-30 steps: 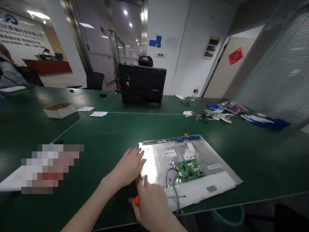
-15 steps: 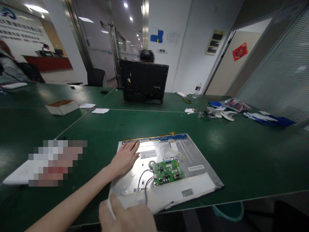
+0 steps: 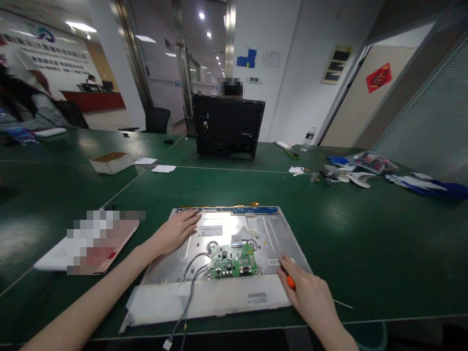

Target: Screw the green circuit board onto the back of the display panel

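Observation:
A flat LCD panel point(image 3: 268, 243) lies back side up before me, with a green circuit board point(image 3: 234, 261) at its middle and a blue strip board point(image 3: 252, 210) along its far edge. My left hand point(image 3: 177, 231) rests flat on the panel's far left part, fingers stretched out. At the right side my right hand point(image 3: 307, 290) is closed around a screwdriver point(image 3: 290, 282). Its orange handle shows between the fingers, and its thin shaft points away to the right. Grey cables point(image 3: 190, 297) run from the board over the front edge, ending in a white connector point(image 3: 167, 344).
A black monitor housing point(image 3: 228, 126) stands at the back, with a person behind it. Left are an open box point(image 3: 111, 163) and a pinkish tablet-like object point(image 3: 126, 239). Gloves and bags point(image 3: 369, 165) lie back right. A bin point(image 3: 371, 336) stands below the table edge.
My right hand has moved from the panel's front left to its right side, where the screwdriver now shows. The panel lies squarer to me, and its cables now hang over the front edge.

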The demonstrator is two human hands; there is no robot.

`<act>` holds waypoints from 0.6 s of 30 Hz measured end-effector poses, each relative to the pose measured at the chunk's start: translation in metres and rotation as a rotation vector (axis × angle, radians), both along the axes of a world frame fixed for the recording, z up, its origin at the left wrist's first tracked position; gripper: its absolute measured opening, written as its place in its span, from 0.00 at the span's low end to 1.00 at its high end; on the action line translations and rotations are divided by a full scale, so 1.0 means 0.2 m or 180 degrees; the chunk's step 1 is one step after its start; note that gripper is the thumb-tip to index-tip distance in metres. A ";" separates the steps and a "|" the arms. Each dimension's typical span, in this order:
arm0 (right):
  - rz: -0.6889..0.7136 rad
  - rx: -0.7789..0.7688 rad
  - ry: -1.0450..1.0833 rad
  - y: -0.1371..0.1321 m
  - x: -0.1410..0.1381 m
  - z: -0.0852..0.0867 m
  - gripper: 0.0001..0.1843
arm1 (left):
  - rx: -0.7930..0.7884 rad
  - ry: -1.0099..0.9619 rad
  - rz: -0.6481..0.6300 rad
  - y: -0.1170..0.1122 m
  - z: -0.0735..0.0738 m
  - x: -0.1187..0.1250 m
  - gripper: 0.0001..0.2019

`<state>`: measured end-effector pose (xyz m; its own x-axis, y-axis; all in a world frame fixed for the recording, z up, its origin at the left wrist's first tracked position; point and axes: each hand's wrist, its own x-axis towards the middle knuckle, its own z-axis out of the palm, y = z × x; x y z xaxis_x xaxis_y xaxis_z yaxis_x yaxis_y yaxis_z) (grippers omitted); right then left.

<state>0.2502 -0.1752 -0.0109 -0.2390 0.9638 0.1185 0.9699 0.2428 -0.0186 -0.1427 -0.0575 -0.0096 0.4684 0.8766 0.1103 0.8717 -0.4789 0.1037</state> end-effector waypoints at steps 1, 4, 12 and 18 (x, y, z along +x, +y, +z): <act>0.0018 -0.0007 -0.0026 -0.01 0.00 -0.01 0.21 | 0.0023 -0.0008 0.0003 0.00 0.00 0.00 0.25; 0.0061 -0.0072 -0.0145 -0.01 -0.02 -0.01 0.21 | 0.0123 -0.0042 -0.0008 0.02 0.03 0.01 0.22; 0.0314 -0.0490 0.0202 0.23 -0.08 0.19 0.20 | -0.0702 -0.0948 -0.0272 0.05 0.23 0.12 0.13; 0.0921 -0.1085 0.1003 0.47 -0.11 0.18 0.39 | -0.1836 -0.1224 -0.0445 0.05 0.20 0.12 0.15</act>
<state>0.2285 -0.0810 0.0252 -0.5035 0.8603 -0.0803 0.7991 0.4283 -0.4219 -0.1180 -0.0481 0.0307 0.6019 0.7795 -0.1733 0.6566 -0.3597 0.6629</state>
